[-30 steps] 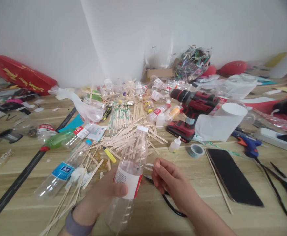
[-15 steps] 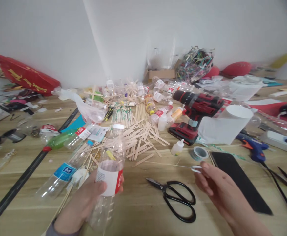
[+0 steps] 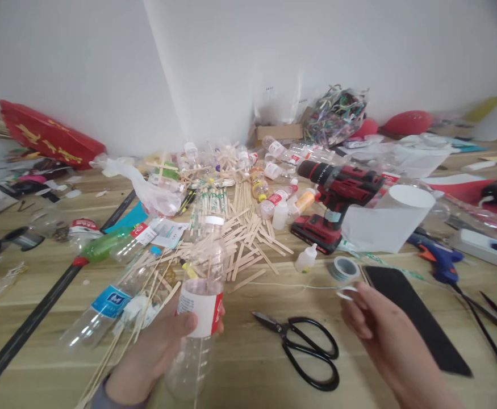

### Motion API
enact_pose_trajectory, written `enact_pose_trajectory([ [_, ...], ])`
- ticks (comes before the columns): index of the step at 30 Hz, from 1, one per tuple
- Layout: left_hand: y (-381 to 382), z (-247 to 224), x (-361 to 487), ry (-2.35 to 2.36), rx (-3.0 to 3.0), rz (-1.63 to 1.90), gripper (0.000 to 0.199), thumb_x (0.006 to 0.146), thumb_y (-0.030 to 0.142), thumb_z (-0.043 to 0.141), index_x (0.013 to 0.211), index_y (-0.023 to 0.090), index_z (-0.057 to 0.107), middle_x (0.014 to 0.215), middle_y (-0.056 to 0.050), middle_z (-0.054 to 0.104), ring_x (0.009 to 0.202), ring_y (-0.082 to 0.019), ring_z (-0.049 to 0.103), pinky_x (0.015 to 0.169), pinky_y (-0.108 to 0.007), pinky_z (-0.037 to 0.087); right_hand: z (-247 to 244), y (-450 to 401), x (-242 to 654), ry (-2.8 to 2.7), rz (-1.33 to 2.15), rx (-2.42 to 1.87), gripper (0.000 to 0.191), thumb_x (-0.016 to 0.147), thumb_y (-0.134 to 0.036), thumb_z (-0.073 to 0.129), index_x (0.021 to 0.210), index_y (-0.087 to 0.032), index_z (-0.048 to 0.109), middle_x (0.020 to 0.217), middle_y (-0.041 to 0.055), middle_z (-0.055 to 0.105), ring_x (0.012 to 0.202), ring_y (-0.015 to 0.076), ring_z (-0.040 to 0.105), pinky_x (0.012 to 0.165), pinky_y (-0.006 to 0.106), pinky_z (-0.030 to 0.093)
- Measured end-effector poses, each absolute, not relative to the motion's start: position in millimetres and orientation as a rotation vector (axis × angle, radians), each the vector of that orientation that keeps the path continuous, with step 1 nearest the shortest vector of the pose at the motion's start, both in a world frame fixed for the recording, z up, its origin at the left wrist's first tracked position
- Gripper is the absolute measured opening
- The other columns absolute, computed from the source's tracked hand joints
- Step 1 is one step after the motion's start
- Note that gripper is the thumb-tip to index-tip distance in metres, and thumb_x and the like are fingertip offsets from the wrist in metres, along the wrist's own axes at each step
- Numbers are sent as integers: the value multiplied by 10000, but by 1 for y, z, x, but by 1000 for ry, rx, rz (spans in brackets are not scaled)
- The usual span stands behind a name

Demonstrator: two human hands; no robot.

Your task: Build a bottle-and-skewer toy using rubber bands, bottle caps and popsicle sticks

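Observation:
My left hand (image 3: 158,341) is wrapped round a clear plastic bottle (image 3: 203,255) with a white cap and a red-and-white label. The bottle stands nearly upright, and a thin stick-like line shows through it. Between the thumb and fingers of my right hand (image 3: 371,318) is a small white ring (image 3: 347,293). A thin pale string (image 3: 291,286) runs left from the ring towards the bottle; where it ends I cannot tell. Black-handled scissors (image 3: 303,343) lie on the table between my hands. A roll of grey tape (image 3: 344,268) sits just beyond my right hand.
Loose wooden craft sticks (image 3: 248,238) spread behind the bottle. At the right stand a red cordless drill (image 3: 337,193), a small white squeeze bottle (image 3: 307,258), a black phone-like slab (image 3: 414,318) and a blue glue gun (image 3: 442,261). A blue-labelled bottle (image 3: 107,307) lies left.
The bottle in my left hand has shifted to the right. My right hand has moved slightly right with the ring, and the string now hangs in a gentle curve.

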State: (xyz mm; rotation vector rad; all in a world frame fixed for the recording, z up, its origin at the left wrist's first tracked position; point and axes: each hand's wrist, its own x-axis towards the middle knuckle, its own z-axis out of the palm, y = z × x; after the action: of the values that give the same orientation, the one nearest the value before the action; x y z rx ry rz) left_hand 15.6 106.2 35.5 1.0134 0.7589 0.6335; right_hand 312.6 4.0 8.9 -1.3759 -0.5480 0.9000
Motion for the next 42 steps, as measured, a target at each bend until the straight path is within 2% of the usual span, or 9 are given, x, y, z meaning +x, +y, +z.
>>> enact_pose_trajectory([
  [8,101,23,23,681,966,548,537,626,520,850,1043,207,725,877,-63,718,770,-225,631,709,-314,455,21,26,246,-698,1348,-1215,594,711,-735,672,586,-202,442,462,-77,391,414,54,257,421,226,160],
  [11,100,22,28,671,998,544,510,597,548,857,940,187,746,806,-48,707,703,-179,580,647,-268,411,22,30,235,-700,1414,-1164,587,721,-721,676,591,-202,434,475,-76,396,430,57,271,413,218,163],
  [15,99,27,36,660,1016,492,524,565,587,856,840,156,743,744,-41,688,667,-155,560,617,-246,389,19,32,228,-706,1427,-1132,569,762,-704,653,598,-198,450,486,-66,425,441,60,289,416,216,191],
  [18,98,28,36,669,1021,492,541,563,586,858,875,162,736,742,-34,687,679,-156,577,621,-238,400,16,33,229,-722,1448,-1117,561,770,-699,652,608,-194,467,497,-63,433,442,58,300,416,217,190],
  [23,100,26,26,690,963,544,560,579,559,859,979,193,719,804,-42,702,715,-179,611,634,-256,421,14,28,249,-607,1422,-1148,585,703,-685,722,587,-205,409,472,-82,391,418,48,251,423,226,146],
  [28,100,27,19,713,996,440,614,522,601,862,945,176,731,676,-18,645,657,-163,552,596,-251,370,6,11,279,-693,1314,-1229,557,740,-658,709,589,-199,434,457,-80,385,405,46,239,433,235,137],
  [32,97,26,22,711,1022,386,640,496,603,868,968,197,719,735,-10,655,674,-154,542,578,-233,352,9,1,281,-787,1262,-1302,541,781,-662,669,602,-194,463,482,-71,395,432,58,263,448,232,167],
  [36,98,27,32,618,1043,341,606,519,588,871,922,168,705,721,-11,645,623,-119,511,554,-217,330,16,7,264,-956,1300,-1252,528,823,-666,619,630,-192,493,511,-57,443,465,71,321,483,232,241],
  [42,95,32,37,692,999,359,646,531,549,885,1015,165,697,805,-20,667,697,-134,533,602,-222,355,7,18,246,-933,1387,-1163,546,819,-697,591,631,-208,437,511,-64,434,432,65,314,434,222,224],
])
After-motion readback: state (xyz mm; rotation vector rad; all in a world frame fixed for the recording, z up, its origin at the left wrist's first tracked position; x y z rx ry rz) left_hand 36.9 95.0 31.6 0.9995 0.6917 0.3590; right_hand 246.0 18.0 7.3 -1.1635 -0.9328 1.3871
